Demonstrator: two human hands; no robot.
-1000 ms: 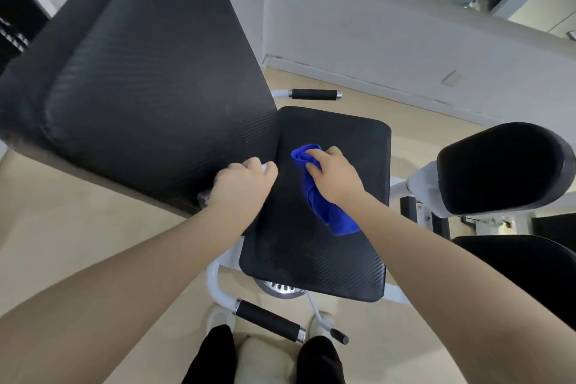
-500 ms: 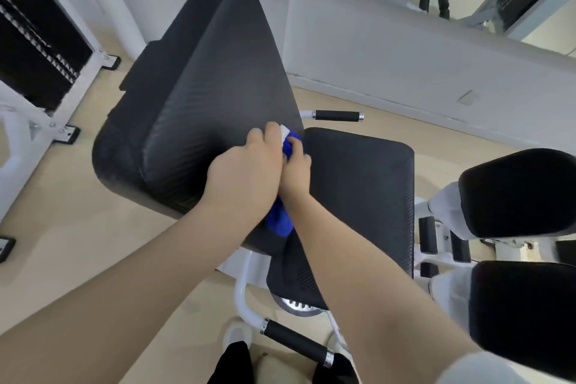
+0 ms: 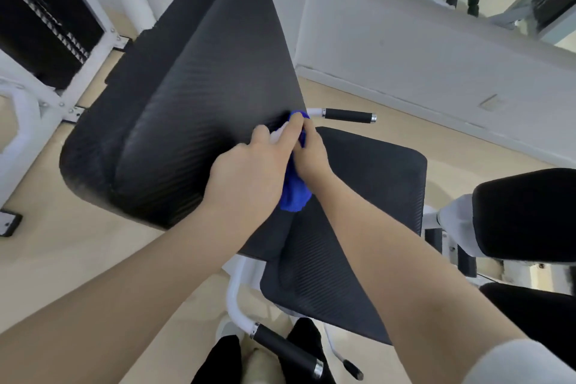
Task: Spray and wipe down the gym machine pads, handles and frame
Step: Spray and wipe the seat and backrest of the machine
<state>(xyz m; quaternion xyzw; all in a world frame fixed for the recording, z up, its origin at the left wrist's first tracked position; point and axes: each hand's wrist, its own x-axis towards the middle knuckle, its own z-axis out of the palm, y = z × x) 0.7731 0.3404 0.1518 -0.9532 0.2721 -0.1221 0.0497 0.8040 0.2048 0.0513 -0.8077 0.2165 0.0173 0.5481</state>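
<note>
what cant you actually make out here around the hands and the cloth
Head view only:
- White item under the left hand: its fingers cover nearly all of it, so what it is cannot be told.
- Blue cloth: both hands hide its middle; the right hand holds it.
- Seam between back pad and seat pad: hidden by the hands.
- Near handle grip: partly behind the person's dark legs.
- Background machines: blurred and cut off by the top edge.

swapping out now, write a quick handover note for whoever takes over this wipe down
Right hand grips the blue microfibre cloth at the crease between the black ribbed backrest pad and black ribbed seat pad.
Left hand holds something small and white, mostly hidden.
Done: cannot tell which surfaces are already wiped.
Left, by the task: black foam handles, white steel frame.
</note>
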